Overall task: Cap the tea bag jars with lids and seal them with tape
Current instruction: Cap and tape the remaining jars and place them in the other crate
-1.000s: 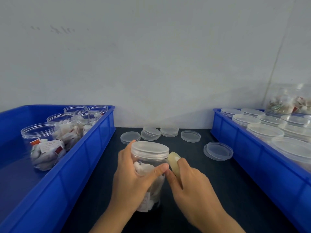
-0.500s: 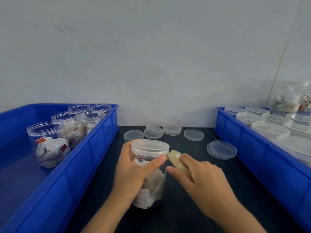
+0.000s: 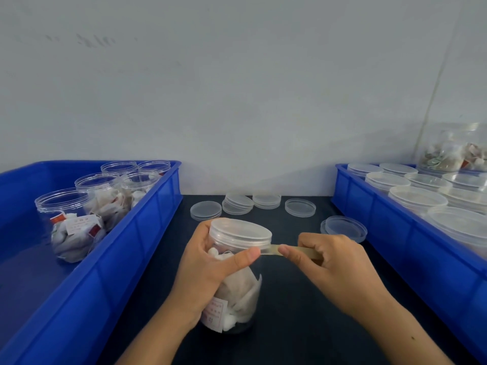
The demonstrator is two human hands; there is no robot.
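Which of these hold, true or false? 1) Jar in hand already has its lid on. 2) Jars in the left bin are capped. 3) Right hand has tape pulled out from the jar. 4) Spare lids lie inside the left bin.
1) True: the lid sits on the jar gripped by the left hand.
2) False: the jars in the left bin stand open, no lids.
3) True: the right hand pinches a tape strip stretched from the lid's rim.
4) False: the loose lids lie on the dark table between the bins.

Jar (image 3: 237, 293) between two bins (image 3: 126, 248), loose lids (image 3: 266, 201) behind
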